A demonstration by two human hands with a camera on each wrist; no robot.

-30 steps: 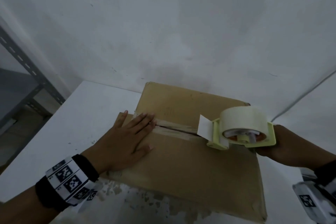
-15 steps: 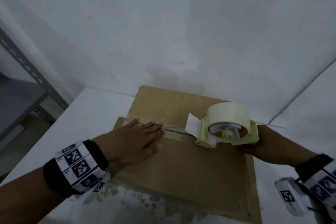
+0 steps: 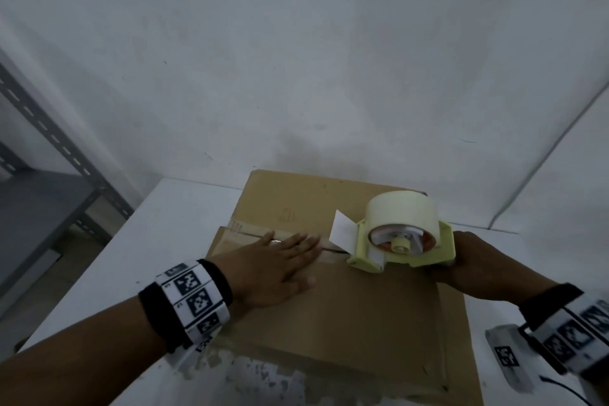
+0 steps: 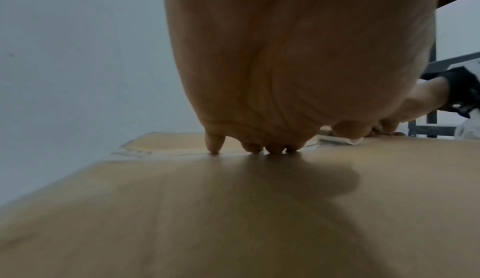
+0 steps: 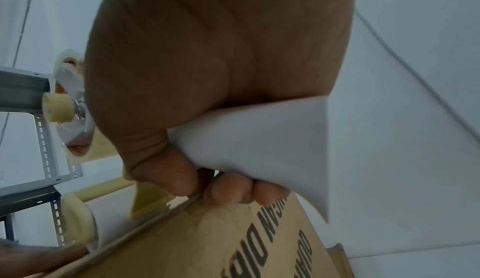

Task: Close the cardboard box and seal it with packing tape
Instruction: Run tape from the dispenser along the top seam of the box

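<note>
A brown cardboard box point(image 3: 346, 313) lies closed on the white table, its flaps meeting at a centre seam. My left hand point(image 3: 276, 260) lies flat with straight fingers across the seam's left part, fingertips point(image 4: 272, 149) pressing the cardboard point(image 4: 233, 210). My right hand point(image 3: 461, 260) grips the handle of a pale yellow tape dispenser point(image 3: 402, 244) that carries a cream tape roll point(image 3: 402, 211). The dispenser's front sits on the seam just right of my left fingertips. In the right wrist view my fingers point(image 5: 228, 190) curl round the white handle point(image 5: 259, 142) above the box point(image 5: 233, 241).
The white table point(image 3: 158, 234) stands against a white wall; the box fills most of it. A grey metal shelf rack point(image 3: 43, 181) stands at the left. Worn paint patches mark the table's near edge point(image 3: 257, 376). A thin cable point(image 3: 543, 155) runs down the wall at right.
My left hand has slid right along the seam, and the dispenser has come left with my right hand. The gap between them has narrowed.
</note>
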